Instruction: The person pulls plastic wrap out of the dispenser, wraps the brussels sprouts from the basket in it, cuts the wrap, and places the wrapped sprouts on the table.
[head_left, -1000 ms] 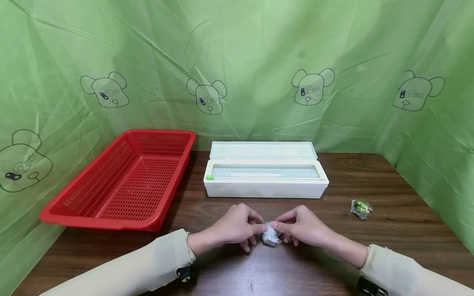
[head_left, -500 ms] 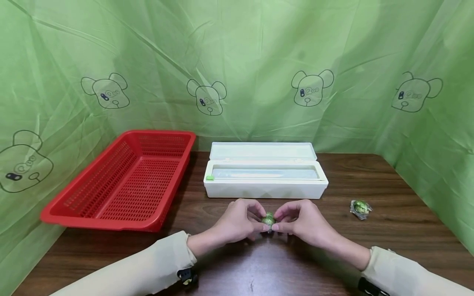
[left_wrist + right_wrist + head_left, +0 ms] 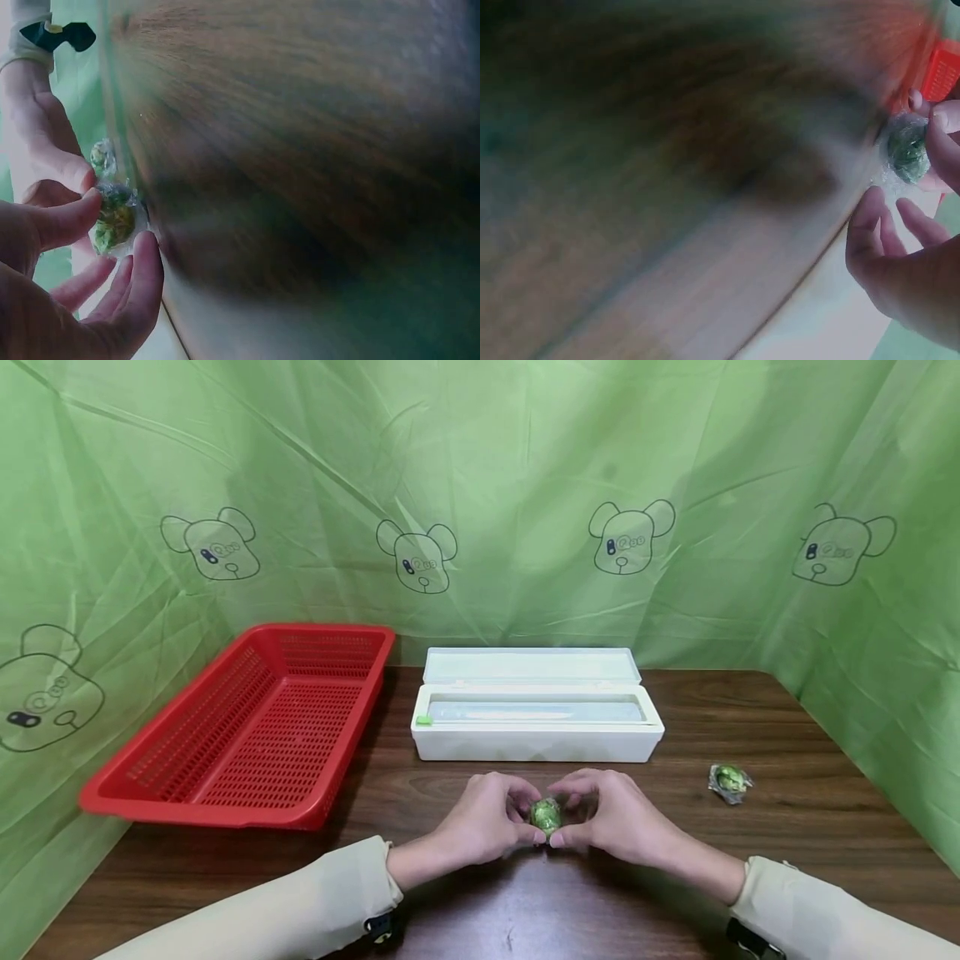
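A small round green piece wrapped in clear cling film [image 3: 546, 817] is between both hands, low over the table in the head view. My left hand [image 3: 491, 818] holds it from the left, thumb at its near side and fingers curled behind. From the right, my right hand [image 3: 611, 814] holds it in the same way, its thumb tip beside the other thumb. Crinkled film stands out around the green piece [image 3: 114, 221] in the left wrist view. The right wrist view shows the green piece [image 3: 909, 154] beside the thumb, with fingertips just below.
A white cling film box [image 3: 536, 746] with its lid raised stands behind the hands. To the left is a red perforated basket [image 3: 300, 814]. Another film-wrapped green piece [image 3: 730, 781] lies on the wooden table [image 3: 825, 843] at right. Green curtains [image 3: 525, 485] enclose the table.
The wrapped piece has turned over between the hands: its crumpled silvery film faced up a second ago, and its smooth green side shows now. The fingers have shifted around it.
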Motion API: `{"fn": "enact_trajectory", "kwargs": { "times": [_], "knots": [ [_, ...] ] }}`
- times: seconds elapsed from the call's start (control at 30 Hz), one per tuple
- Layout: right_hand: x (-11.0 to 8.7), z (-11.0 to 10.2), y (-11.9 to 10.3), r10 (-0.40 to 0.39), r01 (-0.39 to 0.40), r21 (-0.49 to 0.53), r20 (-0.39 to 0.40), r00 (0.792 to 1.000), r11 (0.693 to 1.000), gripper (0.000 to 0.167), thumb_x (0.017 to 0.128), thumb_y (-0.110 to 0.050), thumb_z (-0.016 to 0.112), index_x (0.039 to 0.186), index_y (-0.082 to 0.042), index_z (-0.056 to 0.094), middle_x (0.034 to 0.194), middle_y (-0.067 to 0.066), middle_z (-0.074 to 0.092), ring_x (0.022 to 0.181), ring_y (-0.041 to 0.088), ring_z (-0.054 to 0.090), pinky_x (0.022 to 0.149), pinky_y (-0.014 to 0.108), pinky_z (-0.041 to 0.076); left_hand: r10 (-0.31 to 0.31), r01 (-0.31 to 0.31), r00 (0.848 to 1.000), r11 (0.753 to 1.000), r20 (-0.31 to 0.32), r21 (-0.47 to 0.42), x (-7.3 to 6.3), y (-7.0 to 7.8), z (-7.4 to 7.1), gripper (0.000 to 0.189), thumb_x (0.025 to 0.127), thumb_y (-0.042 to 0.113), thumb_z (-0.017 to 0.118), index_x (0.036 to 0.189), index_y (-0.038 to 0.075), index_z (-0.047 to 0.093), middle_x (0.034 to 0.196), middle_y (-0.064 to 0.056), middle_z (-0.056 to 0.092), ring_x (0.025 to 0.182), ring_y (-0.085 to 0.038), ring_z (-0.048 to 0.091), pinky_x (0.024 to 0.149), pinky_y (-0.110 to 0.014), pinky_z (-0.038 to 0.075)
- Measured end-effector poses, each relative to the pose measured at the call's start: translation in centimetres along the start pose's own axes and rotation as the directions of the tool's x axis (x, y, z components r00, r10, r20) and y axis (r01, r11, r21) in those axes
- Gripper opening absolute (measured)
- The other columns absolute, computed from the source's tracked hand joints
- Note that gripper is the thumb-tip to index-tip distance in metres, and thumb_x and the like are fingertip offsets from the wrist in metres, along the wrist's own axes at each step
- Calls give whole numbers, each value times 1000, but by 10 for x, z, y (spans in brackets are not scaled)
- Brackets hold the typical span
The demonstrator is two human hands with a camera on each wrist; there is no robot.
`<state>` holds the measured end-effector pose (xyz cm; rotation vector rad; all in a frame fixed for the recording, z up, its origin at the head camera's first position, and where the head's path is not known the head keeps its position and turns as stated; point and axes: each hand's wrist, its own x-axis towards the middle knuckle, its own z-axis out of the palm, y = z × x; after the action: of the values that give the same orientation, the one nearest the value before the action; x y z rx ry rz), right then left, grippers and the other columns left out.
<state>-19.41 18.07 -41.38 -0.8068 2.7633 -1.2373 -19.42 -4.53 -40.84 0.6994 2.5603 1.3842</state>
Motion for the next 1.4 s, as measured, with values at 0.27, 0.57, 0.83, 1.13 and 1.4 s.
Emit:
{"fn": "enact_trajectory", "kwargs": {
  "times": [0.27,0.57,0.83,1.13,1.4],
  "knots": [
    [1,-2,4,-34,32,32,57,998,999,35,80,-29,95,109,-13,83,105,-7,75,87,14,66,72,29,55,15,-15,1000,999,13,43,2,1,2,25,77,1,93,99,3,81,71,8,68,62,-5,64,59,-21,54],
    [0,-3,3,-35,35,3,36,999,999,40,77,-30,97,110,-13,83,107,-7,76,87,13,67,75,31,55,13,-14,1000,1000,10,24,2,3,3,25,78,0,92,100,3,82,70,8,70,62,-4,65,58,-21,54],
    [0,-2,5,-33,33,4,42,999,999,44,76,-33,97,113,-15,82,105,-10,76,86,13,66,74,31,55,-2,2,1000,999,6,34,3,1,4,26,77,1,93,101,4,82,71,9,69,62,-3,63,58,-21,54],
    [-1,5,6,-29,29,13,9,1000,999,38,75,-26,98,108,-16,84,102,-13,76,82,12,66,72,30,55,0,0,1000,1000,3,14,0,-1,2,36,77,0,93,110,1,80,77,5,73,65,-5,66,61,-21,56],
    [8,13,1,-16,16,13,3,1000,1000,40,74,-26,98,110,-18,84,102,-13,76,83,13,66,73,31,55,-19,20,1000,999,-18,30,-9,-8,-11,52,74,2,95,122,-1,76,93,-3,76,78,-11,69,72,-24,56]
  ]
}}
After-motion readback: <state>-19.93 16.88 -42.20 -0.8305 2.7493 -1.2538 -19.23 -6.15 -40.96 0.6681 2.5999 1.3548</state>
